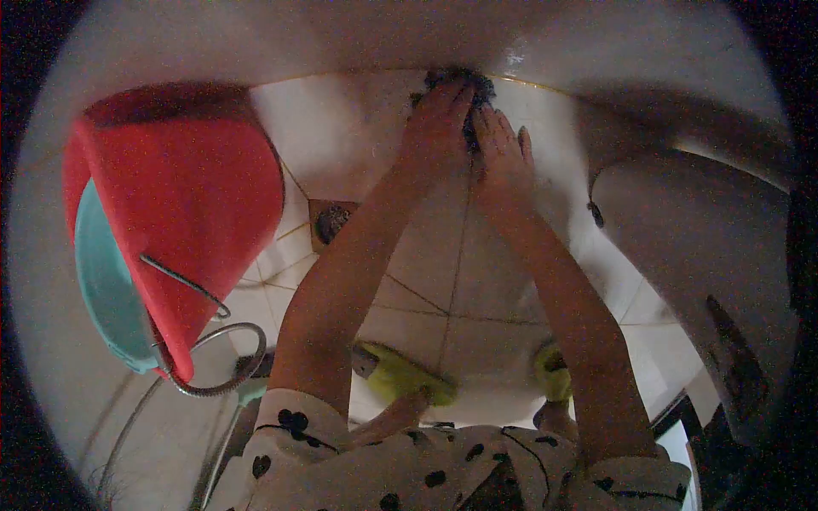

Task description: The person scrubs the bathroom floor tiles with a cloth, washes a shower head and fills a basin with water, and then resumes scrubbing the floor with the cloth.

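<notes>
Both arms reach forward to the line where the tiled floor meets the wall. My left hand [443, 111] lies over a dark, crumpled cloth-like wad [486, 87], its fingers closed down on it. Whether the wad is a rag or a scrubbing pad is too dim to tell. Close beside it, my right hand [504, 152] has its fingers stretched out and its thumb apart. Its fingertips touch the lower edge of the wad. Part of the wad is hidden under the left fingers.
To the left is a tilted red bucket [192, 187] with a teal basin [100, 272] at its mouth and a metal shower hose [217, 390] in front. A round floor drain [332, 223] lies beside my left forearm. A pale rounded fixture [690, 230] stands right. Yellow-green slippers [400, 375] are below.
</notes>
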A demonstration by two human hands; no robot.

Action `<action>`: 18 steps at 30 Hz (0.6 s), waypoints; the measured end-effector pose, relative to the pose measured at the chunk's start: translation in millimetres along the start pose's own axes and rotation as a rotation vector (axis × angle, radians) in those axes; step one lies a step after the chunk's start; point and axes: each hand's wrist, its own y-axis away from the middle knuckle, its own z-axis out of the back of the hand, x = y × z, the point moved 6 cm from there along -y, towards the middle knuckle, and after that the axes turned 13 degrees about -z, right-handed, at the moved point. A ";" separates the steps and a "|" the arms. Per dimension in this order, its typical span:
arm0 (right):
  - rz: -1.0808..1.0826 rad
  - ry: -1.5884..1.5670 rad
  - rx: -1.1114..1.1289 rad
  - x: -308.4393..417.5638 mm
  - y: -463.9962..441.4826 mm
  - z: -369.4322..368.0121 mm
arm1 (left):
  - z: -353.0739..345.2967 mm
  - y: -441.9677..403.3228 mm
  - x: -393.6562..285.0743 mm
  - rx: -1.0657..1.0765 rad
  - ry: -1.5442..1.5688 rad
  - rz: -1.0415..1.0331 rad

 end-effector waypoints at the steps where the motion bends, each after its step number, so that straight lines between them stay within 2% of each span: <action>1: 0.014 -0.039 -0.022 0.4 1.5 -6.6 | -6.3 5.7 3.8 0.040 -0.004 0.040; 2: 0.029 -0.078 -0.047 3.7 0.0 -19.2 | -10.7 12.1 10.3 0.076 -0.011 0.077; 3: 0.066 -0.227 0.025 15.2 -8.6 -20.1 | -14.0 17.3 17.5 0.113 -0.020 0.109; 4: 0.097 -0.376 0.102 27.0 -17.2 -20.7 | -3.5 27.8 24.3 0.050 -0.082 0.180; 5: 0.148 -0.635 0.284 50.8 -33.4 -3.2 | 10.8 41.1 28.8 -0.009 -0.146 0.248; 7: 0.269 -0.564 0.216 96.6 -34.0 -11.7 | 47.3 72.9 40.4 -0.131 -0.273 0.382; 9: 0.345 -0.259 -0.036 131.2 -28.9 -24.5 | 67.7 91.0 57.5 -0.210 -0.353 0.473; 10: 0.365 -0.285 -0.035 143.2 -36.3 -20.8 | 72.6 94.2 68.3 -0.227 -0.368 0.504; 12: 0.297 -0.394 -0.004 150.1 -59.9 -26.6 | 74.1 85.9 77.7 -0.294 -0.293 0.594; 14: 0.132 -0.546 0.074 142.1 -87.3 -50.4 | 75.7 63.5 77.7 -0.348 -0.199 0.683; 16: 0.344 -0.707 0.330 126.0 -88.6 -10.6 | 56.8 51.0 88.2 -0.288 -0.288 0.682; 18: 0.365 -0.614 0.392 100.9 -83.4 12.7 | 39.7 41.3 77.8 -0.242 -0.340 0.580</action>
